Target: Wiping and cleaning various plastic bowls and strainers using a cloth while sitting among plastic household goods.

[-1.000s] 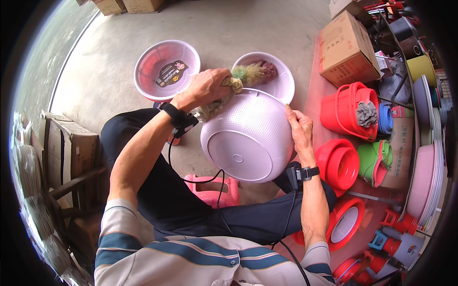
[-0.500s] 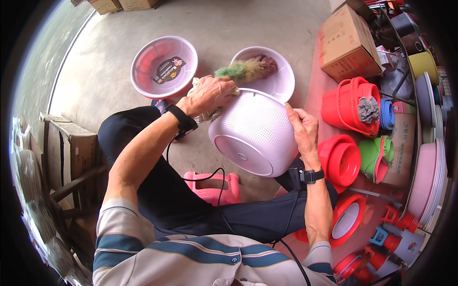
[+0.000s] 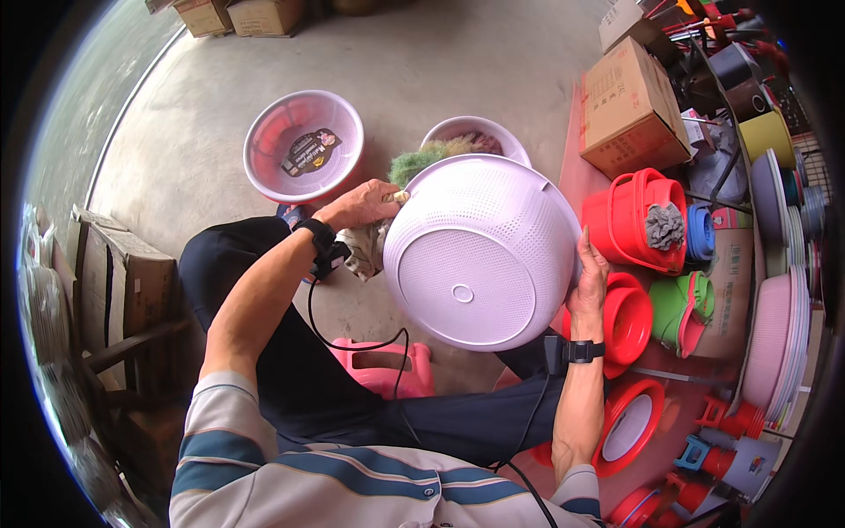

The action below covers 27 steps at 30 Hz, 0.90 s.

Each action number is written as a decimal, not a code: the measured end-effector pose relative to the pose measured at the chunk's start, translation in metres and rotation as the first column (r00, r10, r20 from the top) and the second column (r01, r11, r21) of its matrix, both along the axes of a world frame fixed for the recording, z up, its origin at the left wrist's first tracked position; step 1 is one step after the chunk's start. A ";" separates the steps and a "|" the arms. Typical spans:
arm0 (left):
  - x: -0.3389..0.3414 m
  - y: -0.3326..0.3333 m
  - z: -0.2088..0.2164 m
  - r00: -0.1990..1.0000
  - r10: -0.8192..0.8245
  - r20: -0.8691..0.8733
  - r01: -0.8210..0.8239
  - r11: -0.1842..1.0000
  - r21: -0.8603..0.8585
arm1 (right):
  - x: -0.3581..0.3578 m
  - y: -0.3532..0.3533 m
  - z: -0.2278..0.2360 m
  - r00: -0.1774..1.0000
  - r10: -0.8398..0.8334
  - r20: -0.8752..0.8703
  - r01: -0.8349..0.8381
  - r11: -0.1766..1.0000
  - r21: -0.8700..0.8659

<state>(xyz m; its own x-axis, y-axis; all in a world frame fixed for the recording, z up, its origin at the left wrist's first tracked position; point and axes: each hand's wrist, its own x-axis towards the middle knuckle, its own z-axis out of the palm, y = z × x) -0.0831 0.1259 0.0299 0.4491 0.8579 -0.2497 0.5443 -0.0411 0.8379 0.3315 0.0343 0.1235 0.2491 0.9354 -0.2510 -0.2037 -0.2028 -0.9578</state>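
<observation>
A pale lilac plastic colander (image 3: 466, 255) is held up before me, its perforated base tilted toward me. My right hand (image 3: 587, 277) grips its right side, thumb on the outside and the other fingers partly hidden. At the upper left of its rim, my left hand (image 3: 359, 208) is closed around a crumpled pale cloth (image 3: 364, 251), which hangs below the fingers beside the colander wall. Just past the rim lies a fluffy green, yellow and maroon duster (image 3: 422, 163), partly covered by the raised colander. It rests in a second lilac colander (image 3: 513, 141) on the floor.
Another colander (image 3: 258, 145) with a dark label inside stands at left. A pink stool (image 3: 396, 377) is between my legs. Red buckets (image 3: 607, 220), red basins (image 3: 627, 326), green pails (image 3: 673, 304) and a carton (image 3: 620, 110) line the right. A worn carton (image 3: 141, 282) stands left.
The held colander has tipped so its base faces me more fully, and my right hand has lowered with it. My left hand has shifted left and down with the cloth.
</observation>
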 end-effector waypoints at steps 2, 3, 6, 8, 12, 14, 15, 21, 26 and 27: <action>0.000 -0.003 0.007 0.998 -0.011 0.067 0.020 0.991 -0.133 | 0.000 0.001 0.003 0.998 -0.055 -0.027 0.055 0.998 0.010; -0.001 -0.006 0.008 0.998 -0.007 0.066 0.015 0.992 -0.126 | -0.001 0.002 0.003 0.992 -0.106 -0.064 0.107 0.994 0.013; 0.001 -0.014 0.005 0.990 0.050 0.128 -0.016 0.967 -0.253 | 0.009 0.003 -0.003 0.992 -0.094 -0.089 0.094 0.996 -0.004; 0.002 -0.013 0.006 0.989 0.062 0.133 -0.025 0.966 -0.259 | 0.014 0.003 -0.004 0.991 -0.067 -0.118 0.064 0.998 -0.029; 0.003 -0.017 0.008 0.980 0.109 0.164 -0.054 0.950 -0.308 | 0.008 0.002 0.004 0.992 -0.058 -0.109 0.055 0.998 -0.028; 0.003 -0.020 0.005 0.973 0.138 0.188 -0.068 0.940 -0.336 | 0.003 0.003 0.005 0.995 -0.064 -0.073 0.062 0.997 -0.042; 0.004 -0.021 0.001 0.962 0.172 0.213 -0.079 0.920 -0.384 | 0.003 0.003 0.002 0.995 -0.082 -0.060 0.079 0.996 -0.038; 0.017 -0.030 0.005 0.974 0.123 0.189 -0.053 0.939 -0.339 | 0.028 0.002 -0.017 0.998 -0.057 0.032 0.058 0.997 -0.058; 0.029 -0.025 -0.003 0.986 0.148 0.072 -0.145 0.988 -0.047 | 0.035 0.000 -0.027 1.000 -0.007 -0.015 0.006 0.997 -0.075; 0.029 -0.024 -0.003 0.985 0.157 0.076 -0.153 0.987 -0.050 | 0.032 -0.001 -0.027 1.000 0.001 -0.012 -0.002 0.997 -0.078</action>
<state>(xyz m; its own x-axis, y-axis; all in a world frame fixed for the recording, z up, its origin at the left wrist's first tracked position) -0.0544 0.1016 0.0265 0.3313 0.9078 -0.2572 0.4733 0.0760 0.8776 0.3638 0.0332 0.0963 0.2440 0.9134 -0.3257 -0.2143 -0.2768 -0.9367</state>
